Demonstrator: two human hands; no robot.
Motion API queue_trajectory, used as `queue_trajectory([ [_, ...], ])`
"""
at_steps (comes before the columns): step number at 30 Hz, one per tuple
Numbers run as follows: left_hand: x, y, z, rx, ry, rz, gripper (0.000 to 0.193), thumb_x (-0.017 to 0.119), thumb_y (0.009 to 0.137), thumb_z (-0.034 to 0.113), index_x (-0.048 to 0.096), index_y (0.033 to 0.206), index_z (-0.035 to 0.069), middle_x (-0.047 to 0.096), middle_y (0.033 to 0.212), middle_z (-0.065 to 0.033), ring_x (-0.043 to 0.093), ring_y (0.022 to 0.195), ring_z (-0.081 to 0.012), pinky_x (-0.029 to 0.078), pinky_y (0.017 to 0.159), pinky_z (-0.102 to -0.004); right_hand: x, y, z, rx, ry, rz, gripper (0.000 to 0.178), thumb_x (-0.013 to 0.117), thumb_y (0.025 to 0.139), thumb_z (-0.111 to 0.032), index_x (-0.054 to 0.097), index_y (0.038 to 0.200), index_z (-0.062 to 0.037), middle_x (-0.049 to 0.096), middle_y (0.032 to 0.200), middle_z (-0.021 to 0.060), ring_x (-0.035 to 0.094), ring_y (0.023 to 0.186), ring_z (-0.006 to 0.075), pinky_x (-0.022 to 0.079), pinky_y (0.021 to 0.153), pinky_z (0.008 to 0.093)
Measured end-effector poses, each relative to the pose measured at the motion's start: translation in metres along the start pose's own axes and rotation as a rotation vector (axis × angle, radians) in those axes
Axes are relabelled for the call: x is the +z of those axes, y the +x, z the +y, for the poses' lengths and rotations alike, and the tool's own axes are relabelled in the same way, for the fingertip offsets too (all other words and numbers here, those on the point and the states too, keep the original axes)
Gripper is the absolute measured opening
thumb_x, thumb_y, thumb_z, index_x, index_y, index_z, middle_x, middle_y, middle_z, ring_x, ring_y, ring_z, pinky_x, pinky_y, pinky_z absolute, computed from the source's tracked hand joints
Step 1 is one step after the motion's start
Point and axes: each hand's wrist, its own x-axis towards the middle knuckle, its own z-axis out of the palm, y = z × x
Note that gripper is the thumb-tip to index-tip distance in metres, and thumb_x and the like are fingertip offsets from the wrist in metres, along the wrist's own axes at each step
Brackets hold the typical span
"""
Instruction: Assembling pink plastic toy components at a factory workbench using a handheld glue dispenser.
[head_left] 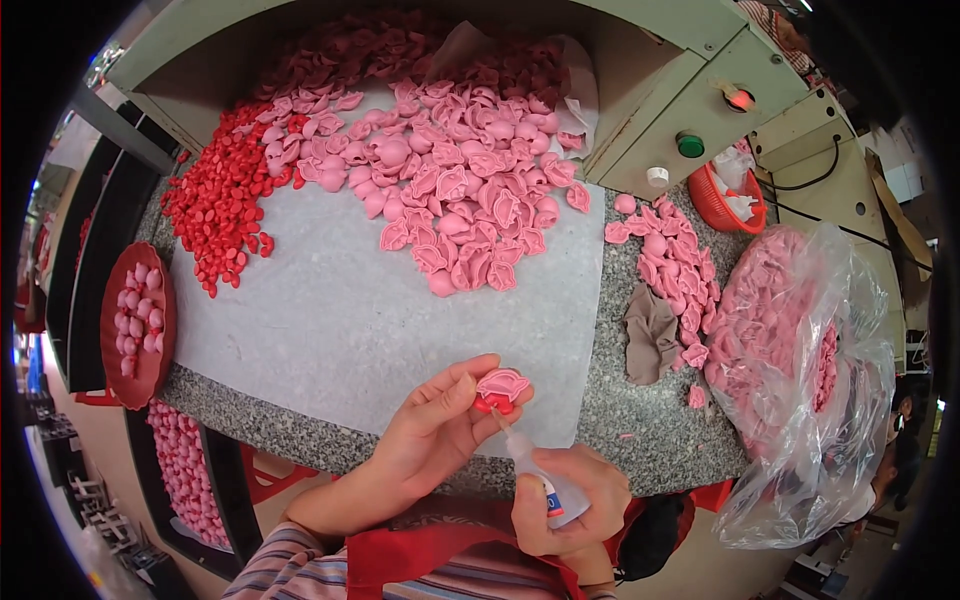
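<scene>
My left hand (440, 415) pinches a small pink moulded shell (501, 384) between thumb and fingers, with its ridged side up. At the shell's near edge sit red pieces (491, 404), glossy and rounded. In my right hand (575, 500) is a translucent squeeze bottle (527, 455), tilted with its thin nozzle at the red pieces. Whether the tip touches them I cannot tell. Both hands are over the near edge of a white sheet (330, 330) on the table. Beyond them lies a big heap of pink shells (450, 180), with a pile of red pieces (215, 195) at its left.
A red dish (115, 375) of pink-and-red pieces stands at the left. Below it is a tray of finished-looking pieces (187, 470). To the right lie loose pink parts (675, 260), a grey-brown cloth (650, 335), a clear plastic bag (790, 400) and a red basket (720, 205). A metal housing (680, 120) overhangs the heap.
</scene>
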Motion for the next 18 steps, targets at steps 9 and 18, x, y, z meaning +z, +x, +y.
queue_trajectory([
  [9, -0.001, 0.003, -0.002, 0.004, 0.012, 0.055, 0.036, 0.054, 0.086, 0.021, 0.045, 0.117, 0.006, 0.052, 0.112, -0.0131, 0.051, 0.106, -0.0275, 0.043, 0.092, -0.0359, -0.019, -0.004, -0.004, 0.502, 0.116, 0.104, 0.023, 0.058, 0.068, -0.004, 0.056, 0.089, 0.0045, 0.061, 0.07, 0.0113, 0.058, 0.054, 0.0197, 0.048, 0.052, 0.027],
  [18, 0.003, 0.009, -0.015, -0.025, 0.007, 0.073, 0.033, 0.049, 0.089, 0.021, 0.044, 0.116, 0.002, 0.053, 0.109, -0.0153, 0.052, 0.105, -0.028, 0.046, 0.089, -0.0347, -0.113, -0.031, 0.097, 0.922, -0.08, 0.564, 0.02, 0.064, 0.068, 0.002, 0.047, 0.076, -0.0059, 0.052, 0.078, 0.0043, 0.048, 0.064, 0.0083, 0.041, 0.052, 0.022],
])
